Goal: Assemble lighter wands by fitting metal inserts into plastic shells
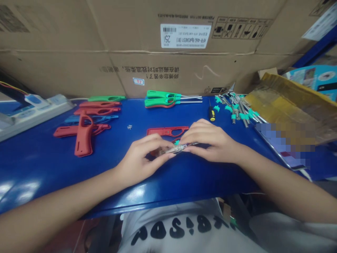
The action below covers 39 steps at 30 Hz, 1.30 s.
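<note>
Above the blue table (110, 189), both hands meet at a small, partly clear lighter inner assembly (177, 149) with metallic-looking parts. My left hand (144, 154) pinches its left end between thumb and fingers, and my right hand (213, 142) grips the right end. Fingers cover much of the part, and its details are blurred. Just beyond my fingers lies a red lighter shell half (160, 131) with a trigger opening. A bit of green plastic (176, 142) shows between the hands, partly hidden.
Loose red shells (83, 140), with blue and green ones, lie at left near a power strip (39, 112). Green lighters (160, 99) with metal tubes sit at the back. A screwdriver (211, 114), metal tube parts (238, 109) and tiny screws (129, 127) lie around. Cardboard (79, 45) walls the rear.
</note>
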Tool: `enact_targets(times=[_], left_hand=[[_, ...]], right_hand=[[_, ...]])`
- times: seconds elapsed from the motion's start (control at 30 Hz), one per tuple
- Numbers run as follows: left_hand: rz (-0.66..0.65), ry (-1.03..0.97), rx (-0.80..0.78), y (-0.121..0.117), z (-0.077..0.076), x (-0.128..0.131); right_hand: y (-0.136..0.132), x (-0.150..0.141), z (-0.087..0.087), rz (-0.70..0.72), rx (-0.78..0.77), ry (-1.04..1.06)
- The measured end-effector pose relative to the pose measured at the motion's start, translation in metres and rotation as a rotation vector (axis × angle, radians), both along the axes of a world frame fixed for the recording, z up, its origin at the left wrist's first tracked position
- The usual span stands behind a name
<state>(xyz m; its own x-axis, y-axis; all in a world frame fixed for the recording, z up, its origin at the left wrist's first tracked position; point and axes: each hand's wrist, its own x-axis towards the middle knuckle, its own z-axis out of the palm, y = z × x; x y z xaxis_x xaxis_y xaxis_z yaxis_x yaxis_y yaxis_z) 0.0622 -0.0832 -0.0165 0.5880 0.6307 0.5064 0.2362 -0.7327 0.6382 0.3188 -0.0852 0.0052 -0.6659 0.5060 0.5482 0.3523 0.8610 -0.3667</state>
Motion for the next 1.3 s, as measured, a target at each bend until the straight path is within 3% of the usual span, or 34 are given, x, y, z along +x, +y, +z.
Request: enact_targets(times=[0.23,0.43,0.97,1.17,1.3], left_hand=[[-0.002,0.025,-0.004,0.001,-0.001,-0.001],[-0.012,0.032,-0.017,0.000,0.000,-0.001],[-0.053,0.040,0.005,0.001,0.001,0.001],[-0.008,0.042,-0.002,-0.001,-0.002,0.001],[-0.018,0.046,0.022,-0.001,-0.002,0.000]], right_hand=[[0.000,0.001,0.002,-0.017,0.080,0.003],[0.001,0.001,0.000,-0.012,0.042,0.018],[-0.003,-0.007,-0.001,-0.046,-0.251,0.192],[-0.006,-0.008,0.002,-0.078,-0.506,0.217],[-0.006,-0.008,0.003,-0.060,-0.476,0.198]])
